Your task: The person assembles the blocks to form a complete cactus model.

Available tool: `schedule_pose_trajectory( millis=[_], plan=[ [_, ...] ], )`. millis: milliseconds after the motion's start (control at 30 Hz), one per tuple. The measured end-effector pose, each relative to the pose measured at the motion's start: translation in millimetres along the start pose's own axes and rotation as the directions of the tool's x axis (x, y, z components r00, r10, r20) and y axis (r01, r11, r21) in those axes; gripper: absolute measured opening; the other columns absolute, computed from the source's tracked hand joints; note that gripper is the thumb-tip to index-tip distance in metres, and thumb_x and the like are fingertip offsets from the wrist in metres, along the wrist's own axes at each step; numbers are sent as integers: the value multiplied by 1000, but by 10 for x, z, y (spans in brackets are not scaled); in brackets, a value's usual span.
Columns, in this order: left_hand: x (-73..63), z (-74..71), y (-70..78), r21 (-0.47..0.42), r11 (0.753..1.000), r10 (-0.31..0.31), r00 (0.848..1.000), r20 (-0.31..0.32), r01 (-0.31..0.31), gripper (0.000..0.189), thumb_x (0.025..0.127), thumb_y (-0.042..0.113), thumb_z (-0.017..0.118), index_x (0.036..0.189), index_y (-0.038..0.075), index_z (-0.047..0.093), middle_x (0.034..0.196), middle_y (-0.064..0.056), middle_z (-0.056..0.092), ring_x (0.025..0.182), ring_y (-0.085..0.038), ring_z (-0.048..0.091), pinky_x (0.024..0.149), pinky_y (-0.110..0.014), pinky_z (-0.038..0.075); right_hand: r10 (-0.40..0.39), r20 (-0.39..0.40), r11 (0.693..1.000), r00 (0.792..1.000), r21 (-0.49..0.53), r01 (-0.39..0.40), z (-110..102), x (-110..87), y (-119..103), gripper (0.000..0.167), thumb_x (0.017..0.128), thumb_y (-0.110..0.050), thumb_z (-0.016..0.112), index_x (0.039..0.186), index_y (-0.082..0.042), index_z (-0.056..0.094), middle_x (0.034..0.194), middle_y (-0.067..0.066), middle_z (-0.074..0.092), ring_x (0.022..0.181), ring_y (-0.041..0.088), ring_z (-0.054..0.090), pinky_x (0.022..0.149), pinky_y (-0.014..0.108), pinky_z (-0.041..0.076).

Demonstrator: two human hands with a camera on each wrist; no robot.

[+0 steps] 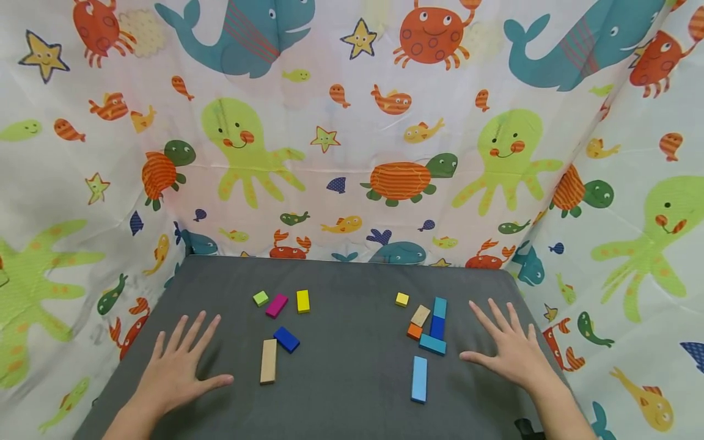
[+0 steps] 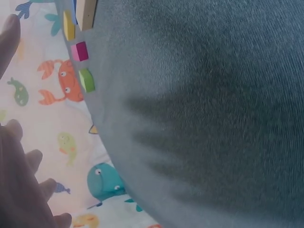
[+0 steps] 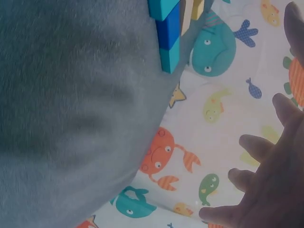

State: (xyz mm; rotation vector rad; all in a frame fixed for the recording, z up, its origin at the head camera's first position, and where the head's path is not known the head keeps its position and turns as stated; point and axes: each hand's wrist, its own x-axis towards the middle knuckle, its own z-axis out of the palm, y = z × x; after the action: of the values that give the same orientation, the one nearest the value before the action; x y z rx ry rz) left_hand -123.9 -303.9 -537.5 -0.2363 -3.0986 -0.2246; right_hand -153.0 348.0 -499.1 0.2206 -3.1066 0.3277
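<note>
My left hand [image 1: 175, 366] is spread above the left side of the table, holding nothing. Nearest to it are a natural wood block [image 1: 268, 362] and a blue block [image 1: 286, 340] that lie together. Farther back sit a green cube [image 1: 261, 298], a magenta block [image 1: 277, 306] and a yellow block [image 1: 303, 301]. At the right, my right hand [image 1: 511, 348] hovers with fingers spread and holds nothing. Beside it is a cluster with a teal block [image 1: 432, 344], a dark blue block [image 1: 437, 327], an orange block [image 1: 414, 330] and a tan block [image 1: 420, 315].
A light blue block [image 1: 419, 379] lies in front of the right cluster, and a small yellow block [image 1: 402, 299] behind it. The dark grey table [image 1: 352, 342] is bordered by a curtain [image 1: 352, 226] printed with sea animals. A black object [image 1: 528, 429] shows beside the right forearm.
</note>
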Motion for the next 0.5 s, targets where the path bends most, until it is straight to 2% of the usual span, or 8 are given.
schedule_pose_trajectory(
  millis=[300,500],
  plan=[
    [68,69,74,-52,997,-53,998,40,55,127,68,89,61,164,30,3,166,-20,18,149,-52,13,108,-80,6,22,37,998,999,62,-24,64,37,-103,111,71,-83,65,162,-39,18,165,22,22,145,60,15,98,87,14],
    [77,130,108,-89,996,-25,1000,19,26,129,67,87,65,164,28,5,166,-19,20,148,-52,17,110,-79,9,-2,46,997,999,72,-1,105,57,-178,110,71,-84,63,161,-36,23,164,20,28,142,61,23,93,86,26]
  ],
)
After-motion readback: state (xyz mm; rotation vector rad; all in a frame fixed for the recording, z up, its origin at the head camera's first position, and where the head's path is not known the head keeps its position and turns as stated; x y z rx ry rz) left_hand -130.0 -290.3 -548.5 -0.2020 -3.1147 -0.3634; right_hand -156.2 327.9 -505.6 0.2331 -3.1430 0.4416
